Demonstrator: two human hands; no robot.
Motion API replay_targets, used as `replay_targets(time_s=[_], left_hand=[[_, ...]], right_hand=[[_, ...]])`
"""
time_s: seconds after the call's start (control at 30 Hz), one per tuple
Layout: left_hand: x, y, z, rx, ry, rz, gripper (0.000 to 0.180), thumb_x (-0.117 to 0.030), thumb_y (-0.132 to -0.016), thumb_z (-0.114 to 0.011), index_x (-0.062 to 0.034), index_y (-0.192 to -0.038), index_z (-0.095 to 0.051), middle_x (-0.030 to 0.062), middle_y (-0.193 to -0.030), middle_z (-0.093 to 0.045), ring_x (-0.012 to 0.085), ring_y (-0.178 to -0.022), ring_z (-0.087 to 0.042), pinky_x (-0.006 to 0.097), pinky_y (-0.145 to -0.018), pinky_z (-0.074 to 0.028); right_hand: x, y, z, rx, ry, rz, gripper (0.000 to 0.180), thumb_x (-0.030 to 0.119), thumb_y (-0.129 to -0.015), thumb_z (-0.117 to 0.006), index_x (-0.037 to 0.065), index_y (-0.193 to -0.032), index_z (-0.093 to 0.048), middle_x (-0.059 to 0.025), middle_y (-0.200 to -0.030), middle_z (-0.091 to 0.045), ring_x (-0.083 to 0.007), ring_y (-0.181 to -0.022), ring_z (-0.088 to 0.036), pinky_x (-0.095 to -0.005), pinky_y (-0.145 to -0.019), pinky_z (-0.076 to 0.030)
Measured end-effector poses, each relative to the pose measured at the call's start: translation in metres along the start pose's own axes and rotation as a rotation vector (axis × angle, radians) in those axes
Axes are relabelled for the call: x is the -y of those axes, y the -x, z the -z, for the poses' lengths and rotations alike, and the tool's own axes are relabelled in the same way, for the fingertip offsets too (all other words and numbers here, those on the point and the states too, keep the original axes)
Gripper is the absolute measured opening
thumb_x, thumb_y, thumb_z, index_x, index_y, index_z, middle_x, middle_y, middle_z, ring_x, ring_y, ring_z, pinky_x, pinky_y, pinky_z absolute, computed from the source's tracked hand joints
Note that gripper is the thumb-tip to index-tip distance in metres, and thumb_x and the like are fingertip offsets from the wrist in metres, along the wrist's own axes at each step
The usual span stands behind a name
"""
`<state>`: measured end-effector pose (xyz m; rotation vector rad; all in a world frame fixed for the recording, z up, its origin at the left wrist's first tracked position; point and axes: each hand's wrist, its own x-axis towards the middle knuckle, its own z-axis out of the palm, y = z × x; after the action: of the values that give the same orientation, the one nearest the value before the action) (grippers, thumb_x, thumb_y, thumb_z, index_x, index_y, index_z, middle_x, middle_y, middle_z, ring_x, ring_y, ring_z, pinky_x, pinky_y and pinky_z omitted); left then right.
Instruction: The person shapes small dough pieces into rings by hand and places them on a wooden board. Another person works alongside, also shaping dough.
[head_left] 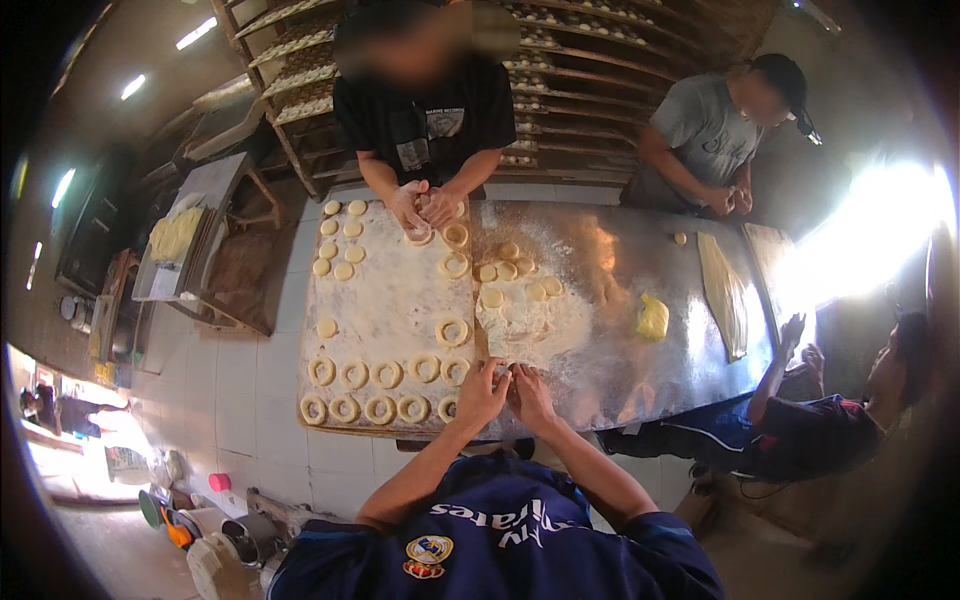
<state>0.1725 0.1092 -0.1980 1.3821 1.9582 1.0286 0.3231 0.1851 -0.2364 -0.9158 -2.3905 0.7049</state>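
Observation:
My left hand (482, 394) and my right hand (530, 394) are close together at the near edge of the table, fingers curled inward. Whatever lies between them is hidden or too small to make out. Just left of my left hand, dough rings (386, 374) lie in rows on a floured board (385, 290). Beyond my hands a patch of white flour (525, 325) is spread on the metal tabletop (620, 330), with several round dough pieces (507, 269) on and behind it.
Across the table a person's hands (425, 205) work over a dough ring. Small dough discs (327, 328) sit on the board's left side. To the right are a yellow bundle (652, 316) and a long dough strip (723, 295). Two more people stand rightward; tray racks (580, 85) rise behind.

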Motion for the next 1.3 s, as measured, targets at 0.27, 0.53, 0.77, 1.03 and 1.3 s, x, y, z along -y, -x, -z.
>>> replay_targets(time_s=[0.27, 0.53, 0.77, 1.03, 1.3], left_hand=[[0.012, 0.008, -0.063, 0.185, 0.682, 0.352, 0.063, -0.049, -0.115, -0.042, -0.0101, -0.165, -0.039, 0.0113, -0.127, -0.072, 0.0271, -0.11, -0.07, 0.044, -0.09, -0.053], [-0.039, -0.014, -0.048, -0.085, 1.087, 0.51, 0.07, -0.046, -0.113, -0.053, -0.0082, -0.168, -0.033, 0.0118, -0.168, -0.04, 0.0273, -0.149, -0.047, 0.045, -0.121, -0.039], [-0.066, -0.003, -0.067, -0.019, 1.243, 0.518, 0.041, -0.031, -0.103, -0.075, -0.0043, -0.132, -0.064, 0.0024, -0.121, -0.072, 0.012, -0.115, -0.065, 0.034, -0.095, -0.053], [-0.106, -0.006, -0.056, -0.226, 0.559, 0.255, 0.022, -0.022, -0.107, -0.069, -0.0057, -0.121, -0.065, 0.0061, -0.113, -0.072, 0.0112, -0.099, -0.066, 0.028, -0.085, -0.053], [-0.1, -0.03, -0.051, -0.117, 1.219, 0.166, 0.023, -0.026, -0.112, -0.058, -0.0074, -0.126, -0.058, 0.0048, -0.101, -0.066, 0.0144, -0.091, -0.065, 0.029, -0.082, -0.052]], right_hand=[[-0.008, -0.016, 0.043, 0.061, -0.618, -0.468, 0.036, 0.003, -0.091, -0.076, 0.002, -0.124, -0.063, -0.0075, -0.097, -0.07, -0.0161, -0.088, -0.07, -0.0348, -0.072, -0.058], [-0.012, -0.021, 0.079, -0.019, -1.054, -0.576, 0.026, -0.005, -0.095, -0.07, 0.004, -0.115, -0.058, -0.0032, -0.105, -0.063, -0.0146, -0.093, -0.069, -0.0311, -0.08, -0.063], [-0.014, -0.017, 0.084, -0.084, -0.834, -0.393, 0.021, -0.005, -0.094, -0.072, 0.005, -0.104, -0.057, -0.0012, -0.098, -0.056, -0.0088, -0.086, -0.055, -0.0264, -0.074, -0.051], [-0.02, -0.022, 0.094, -0.176, -0.752, -0.446, 0.022, -0.002, -0.092, -0.074, 0.006, -0.098, -0.054, -0.002, -0.096, -0.055, -0.0112, -0.091, -0.052, -0.0299, -0.082, -0.046], [-0.024, -0.036, 0.089, -0.091, -1.508, -0.77, 0.03, 0.034, -0.11, -0.058, 0.011, -0.09, -0.056, 0.0006, -0.08, -0.056, -0.0142, -0.074, -0.052, -0.0288, -0.074, -0.043]])
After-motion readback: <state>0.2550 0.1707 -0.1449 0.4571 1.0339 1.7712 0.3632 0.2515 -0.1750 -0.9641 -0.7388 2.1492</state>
